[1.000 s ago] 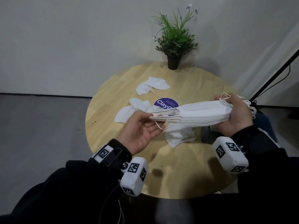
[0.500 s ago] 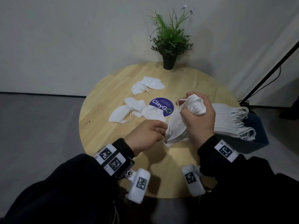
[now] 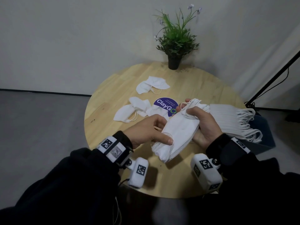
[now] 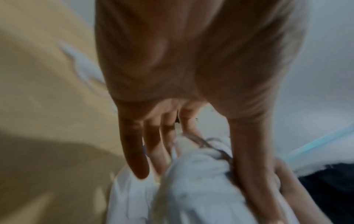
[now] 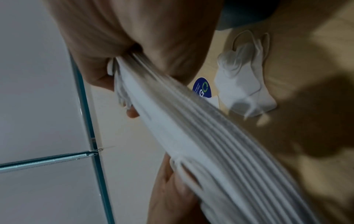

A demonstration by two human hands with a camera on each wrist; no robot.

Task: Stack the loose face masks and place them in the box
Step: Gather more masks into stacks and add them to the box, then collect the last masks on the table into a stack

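I hold a stack of white face masks [image 3: 178,132] in both hands over the near part of the round wooden table [image 3: 113,82]. It is tilted, with its near end low towards me. My right hand [image 3: 186,107] grips the far end and the bunched ear loops, palm up. My left hand [image 3: 165,133] pinches the near end, thumb on top and fingers beneath. The left wrist view, blurred, shows the left hand [image 4: 191,151] around the stack [image 4: 191,189]. In the right wrist view the right hand [image 5: 124,84] clamps the stack [image 5: 201,136]. Another mask pile [image 3: 230,116] lies in the dark blue box [image 3: 266,137] at the right.
Loose masks lie at the back [image 3: 152,85], at the left [image 3: 128,111] and by the purple sticker [image 3: 165,104]. A potted plant [image 3: 175,41] stands at the far edge. A black stand leg [image 3: 276,75] slants at the right. One loose mask [image 5: 247,84] shows beside the sticker [image 5: 203,87].
The stack was held level between my hands; it has come down and turned, near end towards me. My right hand rolled from on top to palm up, and my left thumb moved on top.
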